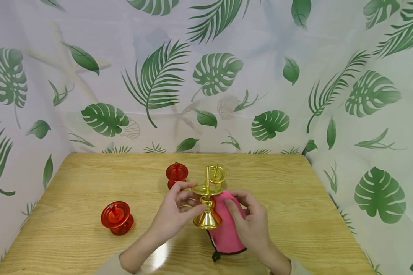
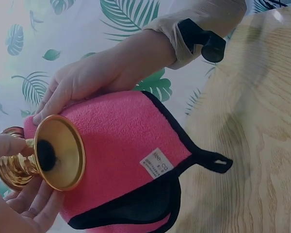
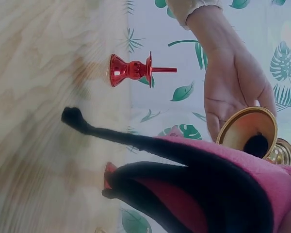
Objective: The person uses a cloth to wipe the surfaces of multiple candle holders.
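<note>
A shiny gold candlestick (image 1: 206, 220), upright with a thin spike on its dish, is held above the table in my left hand (image 1: 172, 215). My thumb lies across its stem and the fingers reach behind it. In my right hand (image 1: 254, 219) is a pink cloth (image 1: 225, 235) with black edging, gripped near its top and hanging down beside the candlestick. The left wrist view shows the hollow base (image 2: 63, 153) of the candlestick close against the fluffy cloth (image 2: 121, 131). A black hanging loop (image 2: 220, 162) sticks out from one corner.
A red candlestick (image 1: 117, 218) stands on the wooden table (image 1: 72, 183) to the left. Farther back are another red candlestick (image 1: 176, 172) and a second gold one (image 1: 218, 174), partly covered by the held one. Leaf-print sheeting (image 1: 227, 126) encloses the table's back and sides.
</note>
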`<state>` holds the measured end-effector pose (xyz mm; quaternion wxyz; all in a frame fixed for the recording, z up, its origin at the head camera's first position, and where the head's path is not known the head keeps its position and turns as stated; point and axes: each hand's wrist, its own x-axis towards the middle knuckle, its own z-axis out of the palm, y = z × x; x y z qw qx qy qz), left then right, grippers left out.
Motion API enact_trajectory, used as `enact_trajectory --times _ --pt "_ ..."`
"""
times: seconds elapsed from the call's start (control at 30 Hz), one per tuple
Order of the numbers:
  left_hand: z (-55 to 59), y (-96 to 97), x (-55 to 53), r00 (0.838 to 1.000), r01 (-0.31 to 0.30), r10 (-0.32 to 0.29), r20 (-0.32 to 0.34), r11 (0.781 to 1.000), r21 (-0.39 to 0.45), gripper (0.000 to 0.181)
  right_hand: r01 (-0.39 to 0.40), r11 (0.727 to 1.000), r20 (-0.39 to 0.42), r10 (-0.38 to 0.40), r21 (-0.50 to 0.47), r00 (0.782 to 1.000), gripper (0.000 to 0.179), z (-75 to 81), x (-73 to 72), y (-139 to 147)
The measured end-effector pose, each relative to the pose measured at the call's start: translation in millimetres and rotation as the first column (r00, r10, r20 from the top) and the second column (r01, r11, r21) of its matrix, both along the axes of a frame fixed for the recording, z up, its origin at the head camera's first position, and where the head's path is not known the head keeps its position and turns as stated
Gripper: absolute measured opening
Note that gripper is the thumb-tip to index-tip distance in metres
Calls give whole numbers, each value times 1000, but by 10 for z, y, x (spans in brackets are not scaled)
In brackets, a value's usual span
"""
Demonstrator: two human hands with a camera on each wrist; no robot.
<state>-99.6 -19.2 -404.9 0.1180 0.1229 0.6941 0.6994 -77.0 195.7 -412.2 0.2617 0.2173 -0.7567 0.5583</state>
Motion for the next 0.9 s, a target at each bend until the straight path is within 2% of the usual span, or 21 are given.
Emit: enact_trajectory --times 0.23,0.37,0.53,0.7,0.9 --pt "18 -3 -13 997 46 -48 58 998 43 65 -34 999 7 34 -21 999 27 -16 -5 -5" --pt "19 -5 -25 996 56 -58 62 998 43 64 -33 999 -6 33 -18 999 27 -26 -11 -6" --pt "22 2 -34 999 17 -17 41 1000 -7 63 -40 999 -39 40 18 998 29 -27 -17 0" --pt "37 15 -33 999 -41 43 32 998 -55 64 -60 996 -114 67 63 991 32 3 -4 -6" --pt "39 23 -32 997 -70 71 8 996 -51 64 -93 989 -248 119 111 961 20 78 38 -41"
